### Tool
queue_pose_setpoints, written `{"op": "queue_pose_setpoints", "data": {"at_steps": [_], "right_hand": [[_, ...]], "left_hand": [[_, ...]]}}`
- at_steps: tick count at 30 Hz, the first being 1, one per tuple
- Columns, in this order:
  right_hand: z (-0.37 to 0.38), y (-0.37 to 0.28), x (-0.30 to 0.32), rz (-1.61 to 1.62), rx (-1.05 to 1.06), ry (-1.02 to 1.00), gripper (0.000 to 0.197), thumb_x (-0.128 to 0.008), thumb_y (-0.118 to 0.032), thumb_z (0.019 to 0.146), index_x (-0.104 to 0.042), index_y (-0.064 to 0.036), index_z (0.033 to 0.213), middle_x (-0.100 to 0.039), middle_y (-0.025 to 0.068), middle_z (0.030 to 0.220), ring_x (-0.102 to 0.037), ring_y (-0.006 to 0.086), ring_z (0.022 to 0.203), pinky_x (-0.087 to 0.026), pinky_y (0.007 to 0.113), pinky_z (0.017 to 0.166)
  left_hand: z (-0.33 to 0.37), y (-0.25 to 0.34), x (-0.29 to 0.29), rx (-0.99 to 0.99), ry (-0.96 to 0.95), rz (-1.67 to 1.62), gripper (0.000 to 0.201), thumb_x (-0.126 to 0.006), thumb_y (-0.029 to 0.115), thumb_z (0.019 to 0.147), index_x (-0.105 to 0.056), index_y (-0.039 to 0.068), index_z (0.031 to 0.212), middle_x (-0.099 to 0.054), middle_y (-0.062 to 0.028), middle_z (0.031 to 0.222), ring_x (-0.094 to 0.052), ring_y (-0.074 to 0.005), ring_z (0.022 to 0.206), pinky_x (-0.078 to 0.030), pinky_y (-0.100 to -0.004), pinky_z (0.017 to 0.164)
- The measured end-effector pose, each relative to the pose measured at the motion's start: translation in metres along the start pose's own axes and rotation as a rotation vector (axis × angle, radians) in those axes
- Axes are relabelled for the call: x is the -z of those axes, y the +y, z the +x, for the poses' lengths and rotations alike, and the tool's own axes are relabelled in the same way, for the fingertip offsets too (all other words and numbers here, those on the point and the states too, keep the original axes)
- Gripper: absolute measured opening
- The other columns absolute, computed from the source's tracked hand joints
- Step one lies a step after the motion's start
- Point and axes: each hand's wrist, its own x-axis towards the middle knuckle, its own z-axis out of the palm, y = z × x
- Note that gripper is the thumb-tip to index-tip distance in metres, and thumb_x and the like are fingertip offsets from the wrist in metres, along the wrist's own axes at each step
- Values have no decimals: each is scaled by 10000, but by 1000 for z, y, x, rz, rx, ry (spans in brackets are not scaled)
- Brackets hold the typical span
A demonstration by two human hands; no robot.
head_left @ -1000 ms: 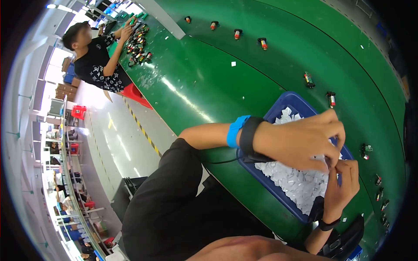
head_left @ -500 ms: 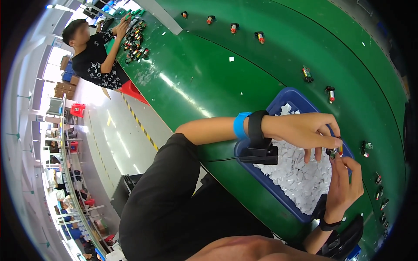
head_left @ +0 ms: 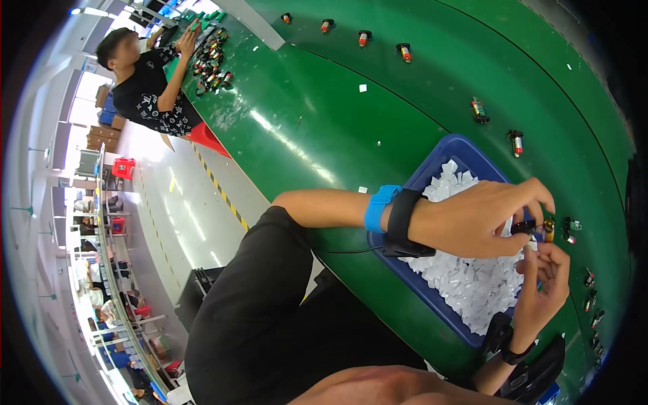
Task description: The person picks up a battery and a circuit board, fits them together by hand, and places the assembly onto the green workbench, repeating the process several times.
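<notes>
Small component [head_left: 526, 227] pinched by left hand [head_left: 472, 219] at blue bin's [head_left: 425, 169] right rim. Right hand [head_left: 545, 282] seen half-curled against component; its hold cannot be told.

Long glossy green worktop [head_left: 324, 121]: streaked by white reflected light [head_left: 293, 150] | left of worktop: shiny pale-grey floor [head_left: 179, 223], marked by yellow-and-black striped tape [head_left: 214, 187] | at worktop's left edge: red plastic stool [head_left: 210, 140], partly hidden | well left of worktop: brown cardboard boxes [head_left: 102, 139] stacked, bright white windows [head_left: 82, 94] seen
</notes>
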Motion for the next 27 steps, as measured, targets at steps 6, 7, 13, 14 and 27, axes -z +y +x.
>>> {"op": "queue_pose_setpoints", "data": {"at_steps": [6,7,13,14,27], "right_hand": [[4,-3,-5,-206,245,24,141,-673,24,928,-597,37,1047,-659,63,865,-644,106,750,-512,226,698],[4,-3,-5,-289,325,-3,133,-662,16,940,-595,32,1053,-654,49,862,-638,96,756,-506,220,712],[2,0,-4,-245,194,6,130,-647,2,956,-598,38,1070,-654,51,868,-640,95,770,-509,226,731],[3,-1,-5,-215,173,44,120,-643,-2,961,-603,35,1068,-653,49,872,-641,95,774,-510,229,735],[3,1,0,-288,132,-33,104,-588,-37,1005,-598,34,1080,-652,66,938,-628,100,803,-527,256,742]], "left_hand": [[-3,-5,5,255,-73,-34,378,-702,218,887,-512,-9,1123,-680,-165,945,-668,-257,665,-522,-354,584],[-3,-7,5,279,-131,-18,360,-701,228,883,-528,-10,1090,-686,-170,915,-670,-271,666,-509,-373,575],[-5,-1,1,216,-149,99,319,-691,234,922,-559,-3,1089,-663,-146,951,-673,-242,694,-508,-342,558],[-6,-2,-2,179,-115,93,314,-689,234,924,-562,3,1094,-663,-141,950,-675,-245,691,-501,-344,554],[-5,4,-1,127,-76,127,229,-666,218,933,-576,37,1039,-656,-109,875,-660,-230,641,-485,-342,543]]}}
